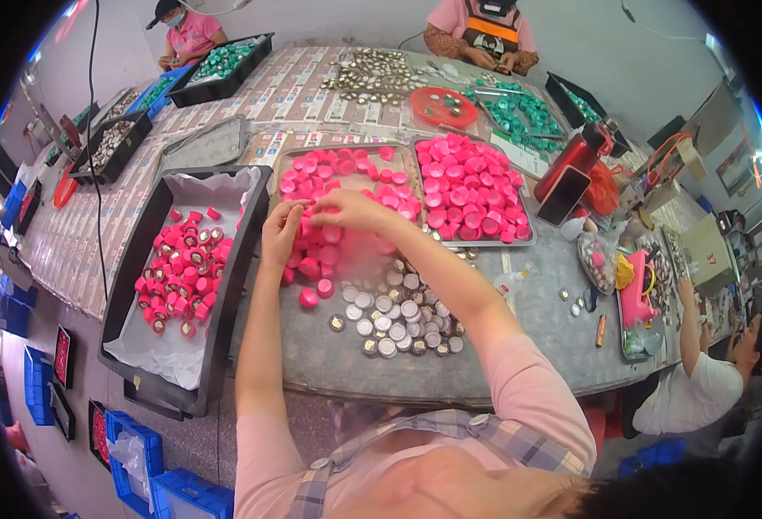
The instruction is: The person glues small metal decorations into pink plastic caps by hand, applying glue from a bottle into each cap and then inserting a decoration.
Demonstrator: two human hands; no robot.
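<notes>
Both my hands are close together over the near end of a tray (416,170) heaped with pink caps (339,159). My left hand (281,231) has its fingers drawn together by the left edge of the heap; whatever they hold is hidden. With fingers curled down among the caps, my right hand (345,210) is closed too, and its fingertips hide what they pinch. Round silver metal discs (396,313) lie loose on the table below my right forearm. To my left, a black tray (262,201) lined with white paper holds pink caps, some showing metal inserts.
A second tray of pink caps (470,186) stands at right. Farther off are green caps (519,112), a red plate (444,107) and more discs (371,73). A red bottle (574,156) and phone (563,195) stand at right. Other people work around the table.
</notes>
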